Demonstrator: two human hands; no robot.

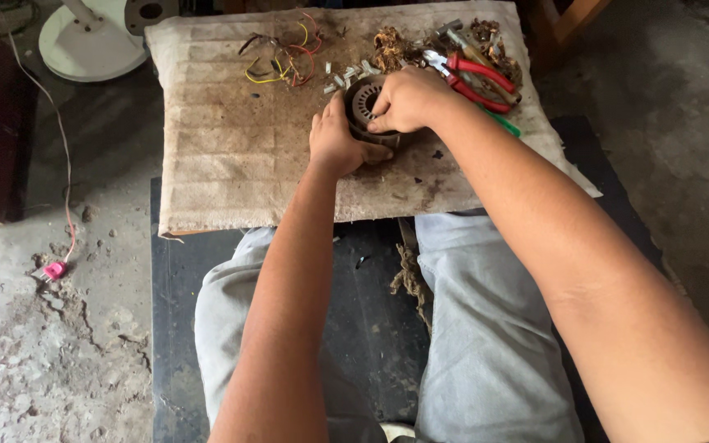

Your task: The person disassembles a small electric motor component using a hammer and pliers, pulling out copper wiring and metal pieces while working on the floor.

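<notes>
A dark round metal motor stator (364, 102) with slotted inner teeth stands on a dirty cloth-covered board (231, 156). My left hand (334, 141) cups its near left side and steadies it. Over the ring's right rim lies my right hand (409, 98), fingers curled onto its top edge. Much of the ring is hidden under both hands.
Red-handled pliers (479, 80) and a green-handled tool (504, 125) lie at the board's right. Loose red and yellow wires (282, 56) and small pale slips (346, 75) lie behind the ring, next to clumps of brown winding (389, 47). A white fan base (92, 41) stands far left; a pink plug (53, 270) lies on the cracked floor.
</notes>
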